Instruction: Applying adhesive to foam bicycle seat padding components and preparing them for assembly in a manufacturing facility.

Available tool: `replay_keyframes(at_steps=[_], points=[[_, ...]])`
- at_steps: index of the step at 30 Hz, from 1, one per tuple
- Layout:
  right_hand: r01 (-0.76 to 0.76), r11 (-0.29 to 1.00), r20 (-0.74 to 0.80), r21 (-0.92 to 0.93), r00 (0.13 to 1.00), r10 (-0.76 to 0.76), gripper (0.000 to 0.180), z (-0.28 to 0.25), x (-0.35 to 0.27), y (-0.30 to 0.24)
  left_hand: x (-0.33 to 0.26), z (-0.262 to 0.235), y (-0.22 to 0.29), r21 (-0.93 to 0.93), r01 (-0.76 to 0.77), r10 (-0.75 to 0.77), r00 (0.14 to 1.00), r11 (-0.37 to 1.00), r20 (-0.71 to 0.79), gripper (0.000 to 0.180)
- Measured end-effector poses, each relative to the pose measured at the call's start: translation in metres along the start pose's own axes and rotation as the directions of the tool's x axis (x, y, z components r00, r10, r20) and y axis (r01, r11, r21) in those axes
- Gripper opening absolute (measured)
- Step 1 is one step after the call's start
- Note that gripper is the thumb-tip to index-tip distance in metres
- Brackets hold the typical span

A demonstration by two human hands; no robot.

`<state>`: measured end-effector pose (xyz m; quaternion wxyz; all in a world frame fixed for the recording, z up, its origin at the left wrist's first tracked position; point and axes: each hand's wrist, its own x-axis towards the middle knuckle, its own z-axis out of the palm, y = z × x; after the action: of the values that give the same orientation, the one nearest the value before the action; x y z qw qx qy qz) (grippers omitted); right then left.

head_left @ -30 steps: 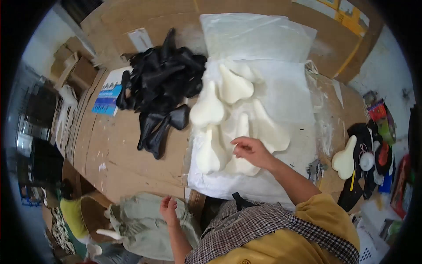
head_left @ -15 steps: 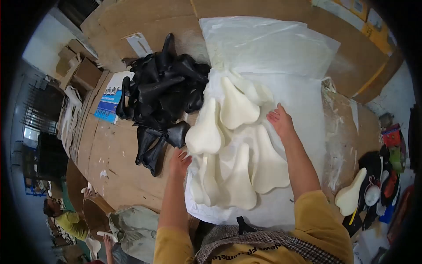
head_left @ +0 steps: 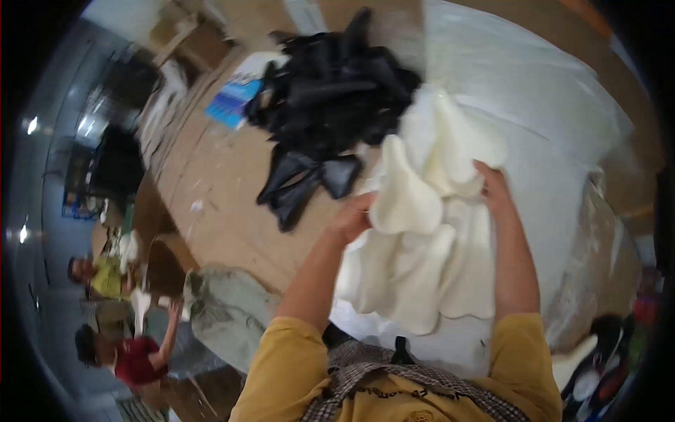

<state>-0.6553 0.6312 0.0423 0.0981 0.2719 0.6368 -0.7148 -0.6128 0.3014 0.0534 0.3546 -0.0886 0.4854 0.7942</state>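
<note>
My left hand [head_left: 354, 218] is closed on the wide lower left edge of a cream foam bicycle saddle pad [head_left: 406, 193], which is tilted up. On the right, my right hand [head_left: 493, 188] grips the wide end of another cream saddle pad [head_left: 467, 144], with its thumb on top. Several more foam pads [head_left: 415, 288] lie overlapping below them on a white sheet [head_left: 541, 169]. Beyond my left hand is a heap of black saddle covers [head_left: 330, 91], with a few loose covers [head_left: 302, 186] at its near side. Motion blurs the picture somewhat.
Brown cardboard [head_left: 211, 186] covers the table at left, with a blue printed sheet [head_left: 232, 104] beside the black heap. A grey-green cloth sack [head_left: 228, 309] sits at the near left edge. Two co-workers handle pale pads at far left. Assorted items [head_left: 598, 366] crowd the lower right.
Both hands have closed on foam pads; half a second ago they were apart from them. The gripped pads are now lifted or tilted. The view has turned, showing more of the left side.
</note>
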Motion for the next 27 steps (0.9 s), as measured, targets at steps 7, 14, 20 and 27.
replay_keyframes(at_steps=[7, 14, 20, 27], points=[[0.009, 0.994, 0.195, 0.105, 0.980, -0.029, 0.059, -0.003, -0.006, 0.003, -0.056, -0.002, -0.005, -0.173, -0.212, 0.193, 0.974, 0.962, -0.116, 0.037], [0.399, 0.884, 0.108, -0.243, 0.917, -0.384, 0.048, 0.035, -0.047, -0.004, -0.138, -0.058, -0.063, 0.064, 0.022, 0.002, 0.932, 0.998, -0.362, 0.039], [0.786, -0.035, 0.566, -0.617, 0.412, -0.714, 0.053, 0.091, -0.170, -0.007, -0.152, -0.026, -0.063, 0.168, 0.138, -0.063, 0.919, 0.976, -0.390, 0.073], [0.786, -0.062, 0.672, -0.615, 0.482, -0.562, 0.055, 0.106, -0.194, 0.005, -0.138, -0.031, -0.086, 0.081, 0.299, -0.280, 0.941, 0.951, -0.188, 0.093]])
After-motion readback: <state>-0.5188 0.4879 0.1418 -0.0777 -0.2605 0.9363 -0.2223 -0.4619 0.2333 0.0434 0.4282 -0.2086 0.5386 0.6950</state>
